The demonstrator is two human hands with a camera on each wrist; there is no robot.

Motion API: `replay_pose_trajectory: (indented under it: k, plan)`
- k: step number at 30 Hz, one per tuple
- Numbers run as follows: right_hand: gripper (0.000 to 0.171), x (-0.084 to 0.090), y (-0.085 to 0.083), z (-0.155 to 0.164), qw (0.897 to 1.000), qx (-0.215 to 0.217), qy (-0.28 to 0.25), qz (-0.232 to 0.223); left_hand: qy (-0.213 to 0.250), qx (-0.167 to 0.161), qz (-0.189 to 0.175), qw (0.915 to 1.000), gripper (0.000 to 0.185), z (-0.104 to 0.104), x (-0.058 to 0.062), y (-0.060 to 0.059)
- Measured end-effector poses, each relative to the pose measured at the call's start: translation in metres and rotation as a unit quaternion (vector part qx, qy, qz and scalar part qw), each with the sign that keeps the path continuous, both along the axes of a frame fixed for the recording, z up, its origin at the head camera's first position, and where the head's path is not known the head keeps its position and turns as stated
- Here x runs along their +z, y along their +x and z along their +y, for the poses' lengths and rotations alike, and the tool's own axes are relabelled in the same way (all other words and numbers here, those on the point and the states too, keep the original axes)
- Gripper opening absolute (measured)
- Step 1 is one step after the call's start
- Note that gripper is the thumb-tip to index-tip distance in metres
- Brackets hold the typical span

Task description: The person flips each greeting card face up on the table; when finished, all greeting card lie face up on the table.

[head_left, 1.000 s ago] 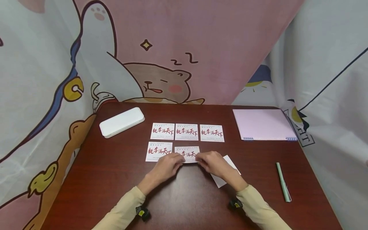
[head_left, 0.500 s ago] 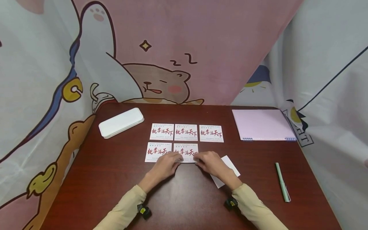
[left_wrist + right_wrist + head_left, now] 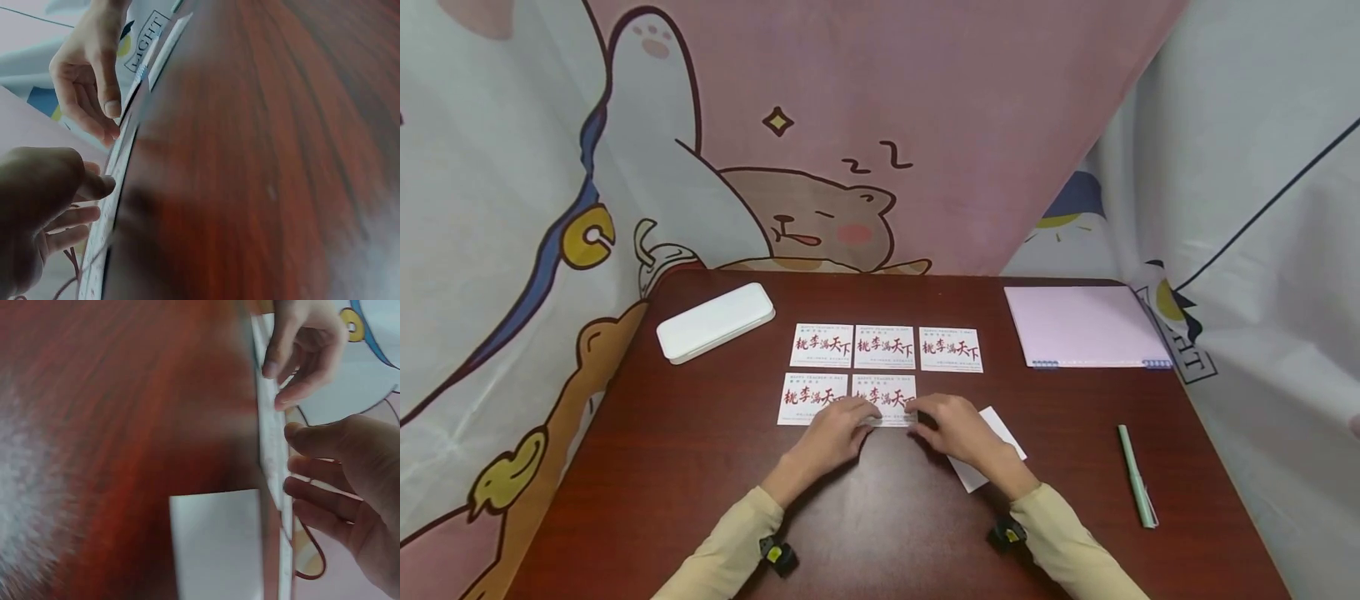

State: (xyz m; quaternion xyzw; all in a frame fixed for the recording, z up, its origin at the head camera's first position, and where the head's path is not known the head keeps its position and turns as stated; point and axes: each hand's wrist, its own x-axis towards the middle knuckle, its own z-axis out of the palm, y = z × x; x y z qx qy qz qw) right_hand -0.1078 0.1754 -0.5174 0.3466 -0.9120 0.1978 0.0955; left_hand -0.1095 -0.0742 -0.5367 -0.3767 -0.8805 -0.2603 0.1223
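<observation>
Head view: both hands, left hand (image 3: 833, 427) and right hand (image 3: 951, 423), press fingertips on the printed card (image 3: 885, 398), second in the table's (image 3: 700, 467) near row; squaring its edges calls for light, even pressure.

Left wrist view: relaxed, slightly curled fingers (image 3: 100, 185) touch the card edge.

Right wrist view: fingertips (image 3: 294, 432) rest on the card beside a blank card (image 3: 215, 544).

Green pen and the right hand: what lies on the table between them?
In the head view, a blank white card lies partly under the right hand; from there to the green pen the dark red table is bare.
</observation>
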Motion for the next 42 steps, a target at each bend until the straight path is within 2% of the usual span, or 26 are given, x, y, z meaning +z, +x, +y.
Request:
replay_pose_trajectory:
  k: [6,9,12,14,17,20,25,28,33,37,40,42]
  plan:
    - [0.028,0.027,0.005,0.026,0.996,-0.017,0.020,-0.085,-0.024,-0.012,-0.013,0.9996,0.025,0.032,0.015,0.010]
    - [0.040,0.037,0.008,0.044,0.988,-0.036,0.055,-0.139,-0.047,-0.018,-0.021,0.9985,0.026,0.052,0.020,0.017]
    - [0.059,0.040,0.012,0.060,0.979,-0.061,0.083,-0.178,-0.071,-0.019,-0.029,0.9969,0.031,0.072,0.021,0.024]
    - [0.073,0.039,0.016,0.070,0.974,-0.076,0.096,-0.192,-0.088,-0.016,-0.030,0.9956,0.036,0.083,0.019,0.029]
    - [0.090,0.035,0.020,0.081,0.971,-0.090,0.114,-0.188,-0.110,-0.005,-0.024,0.9936,0.047,0.098,0.017,0.034]
    - [0.098,0.031,0.022,0.088,0.970,-0.099,0.129,-0.180,-0.122,0.007,-0.023,0.9923,0.061,0.110,0.015,0.039]
    - [0.094,0.026,0.021,0.094,0.970,-0.101,0.126,-0.184,-0.133,0.027,-0.035,0.9901,0.080,0.124,0.011,0.041]
    - [0.094,0.026,0.020,0.094,0.973,-0.093,0.118,-0.178,-0.151,0.045,-0.026,0.9872,0.090,0.131,0.009,0.041]
    - [0.097,0.028,0.018,0.091,0.978,-0.075,0.111,-0.160,-0.162,0.070,-0.022,0.9841,0.094,0.138,0.006,0.043]
    - [0.082,0.029,0.017,0.092,0.980,-0.066,0.086,-0.168,-0.111,0.060,-0.043,0.9910,0.081,0.137,0.006,0.043]
    - [0.061,0.036,0.017,0.093,0.980,-0.075,0.068,-0.172,-0.048,0.045,-0.050,0.9966,0.061,0.134,0.011,0.039]
    - [0.045,0.041,0.016,0.093,0.983,-0.081,0.059,-0.156,-0.010,0.038,-0.042,0.9984,0.048,0.130,0.016,0.035]
